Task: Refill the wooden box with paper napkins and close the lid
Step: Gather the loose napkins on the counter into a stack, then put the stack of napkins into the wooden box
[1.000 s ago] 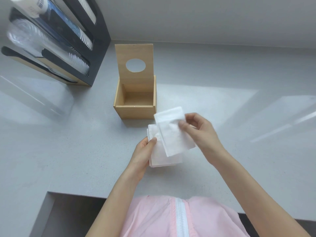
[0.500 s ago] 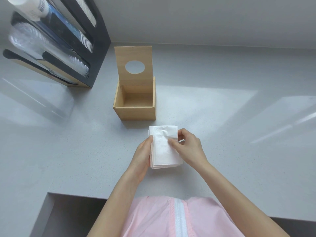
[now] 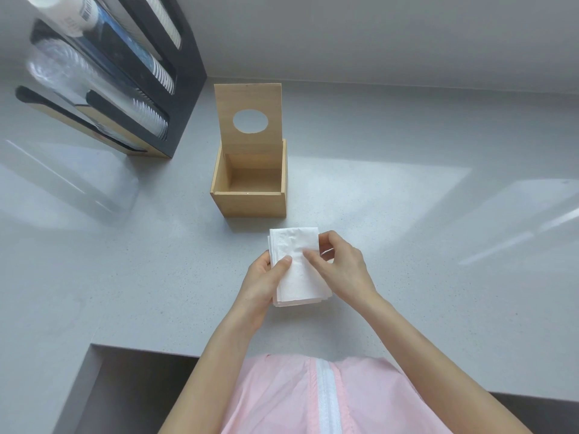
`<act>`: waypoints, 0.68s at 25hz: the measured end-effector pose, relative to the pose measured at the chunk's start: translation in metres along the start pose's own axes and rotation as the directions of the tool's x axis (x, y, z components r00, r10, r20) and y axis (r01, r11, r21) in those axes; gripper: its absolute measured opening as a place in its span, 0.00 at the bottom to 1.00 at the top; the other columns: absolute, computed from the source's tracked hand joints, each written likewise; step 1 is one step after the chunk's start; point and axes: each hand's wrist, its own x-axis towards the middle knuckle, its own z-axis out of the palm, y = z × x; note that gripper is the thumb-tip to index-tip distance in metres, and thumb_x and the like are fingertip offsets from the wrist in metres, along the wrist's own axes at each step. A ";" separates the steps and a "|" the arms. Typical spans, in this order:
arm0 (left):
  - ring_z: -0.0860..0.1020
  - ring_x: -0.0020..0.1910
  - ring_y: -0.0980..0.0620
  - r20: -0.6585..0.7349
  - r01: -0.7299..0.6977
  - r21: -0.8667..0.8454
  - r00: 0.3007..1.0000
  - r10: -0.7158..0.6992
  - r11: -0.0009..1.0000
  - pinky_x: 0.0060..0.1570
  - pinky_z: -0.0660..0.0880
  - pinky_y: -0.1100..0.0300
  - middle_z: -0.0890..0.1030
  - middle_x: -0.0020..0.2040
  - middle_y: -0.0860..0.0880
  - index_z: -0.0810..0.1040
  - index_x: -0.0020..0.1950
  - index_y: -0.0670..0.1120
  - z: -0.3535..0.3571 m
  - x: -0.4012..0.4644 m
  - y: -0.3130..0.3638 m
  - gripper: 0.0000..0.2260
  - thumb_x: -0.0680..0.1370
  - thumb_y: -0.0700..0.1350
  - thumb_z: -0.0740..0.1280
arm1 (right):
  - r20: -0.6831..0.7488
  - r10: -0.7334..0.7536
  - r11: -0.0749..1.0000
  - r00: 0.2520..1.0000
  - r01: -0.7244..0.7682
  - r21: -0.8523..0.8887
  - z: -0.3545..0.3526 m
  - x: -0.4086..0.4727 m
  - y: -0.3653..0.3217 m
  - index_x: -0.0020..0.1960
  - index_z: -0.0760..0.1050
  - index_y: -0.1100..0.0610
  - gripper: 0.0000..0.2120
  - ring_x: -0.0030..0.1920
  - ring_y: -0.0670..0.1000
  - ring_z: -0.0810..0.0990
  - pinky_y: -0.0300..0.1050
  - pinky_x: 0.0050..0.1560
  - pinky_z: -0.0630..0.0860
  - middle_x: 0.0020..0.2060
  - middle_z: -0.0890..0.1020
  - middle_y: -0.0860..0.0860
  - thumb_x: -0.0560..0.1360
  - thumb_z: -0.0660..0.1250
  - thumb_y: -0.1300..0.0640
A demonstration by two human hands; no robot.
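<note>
From the head view, a square light-wood box [image 3: 249,195] sits on the pale grey speckled counter [image 3: 407,245] with its hinged wooden lid [image 3: 247,101] standing upright at the back edge, a round hole cut through it; the inside of the box shows only bare wood, no napkins in it. Just in front of the box, close to its front wall but apart from it, a stack of folded white paper napkins [image 3: 297,270] is held between both hands. The left hand [image 3: 260,283] grips the stack's left side, thumb lying across the top sheet and the other fingers curled underneath, out of sight. The right hand [image 3: 341,267] pinches the right edge, thumb pressed on top near the middle and fingers curled round the far corner. At the back left, a black rack with a wooden base [image 3: 131,89] holds sleeves of stacked cups lying on their sides, well apart from the box. The counter lies open to the right of the box and hands, and its near edge steps back at the lower left beside the person's pink zipped garment [image 3: 313,399].
</note>
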 end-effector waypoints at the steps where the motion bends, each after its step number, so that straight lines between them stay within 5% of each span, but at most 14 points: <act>1: 0.81 0.45 0.52 -0.016 -0.002 -0.025 1.000 0.002 1.000 0.42 0.77 0.60 0.82 0.50 0.46 0.76 0.58 0.45 -0.002 -0.002 0.001 0.10 0.79 0.41 0.60 | -0.016 0.010 1.000 1.000 -0.010 0.009 0.001 -0.002 -0.001 0.58 0.72 0.56 0.14 0.47 0.46 0.75 0.35 0.41 0.70 0.50 0.77 0.48 0.74 0.66 0.52; 6: 0.79 0.51 0.45 -0.024 -0.036 -0.163 0.999 0.032 0.986 0.48 0.76 0.53 0.81 0.55 0.43 0.74 0.62 0.42 -0.019 -0.006 0.014 0.12 0.79 0.42 0.60 | 0.157 0.216 0.941 0.964 -0.248 0.229 0.009 -0.011 -0.014 0.70 0.61 0.52 0.29 0.56 0.48 0.74 0.41 0.56 0.70 0.58 0.73 0.49 0.73 0.68 0.48; 10: 0.79 0.50 0.46 0.014 -0.104 -0.328 0.993 0.115 0.939 0.48 0.78 0.53 0.80 0.53 0.45 0.72 0.60 0.46 -0.034 -0.005 0.022 0.11 0.79 0.40 0.59 | 0.332 0.202 0.813 0.921 -0.347 0.468 0.029 -0.016 -0.017 0.64 0.70 0.58 0.20 0.56 0.52 0.81 0.41 0.53 0.79 0.58 0.80 0.56 0.75 0.67 0.53; 14: 0.80 0.48 0.50 0.039 -0.172 -0.336 0.980 0.197 0.926 0.46 0.79 0.56 0.81 0.50 0.48 0.74 0.58 0.46 -0.054 -0.004 0.026 0.12 0.75 0.43 0.64 | 0.244 0.139 0.798 0.960 -0.255 0.546 0.046 -0.017 -0.027 0.56 0.76 0.55 0.09 0.50 0.50 0.82 0.34 0.46 0.81 0.51 0.82 0.55 0.76 0.66 0.58; 17: 0.81 0.42 0.57 0.006 -0.208 -0.249 0.976 0.216 0.946 0.42 0.80 0.64 0.82 0.44 0.52 0.76 0.50 0.48 -0.076 -0.001 0.034 0.09 0.71 0.47 0.64 | 0.153 0.129 0.814 0.980 -0.193 0.548 0.048 -0.011 -0.034 0.56 0.76 0.55 0.10 0.49 0.49 0.81 0.37 0.47 0.81 0.50 0.82 0.54 0.75 0.67 0.61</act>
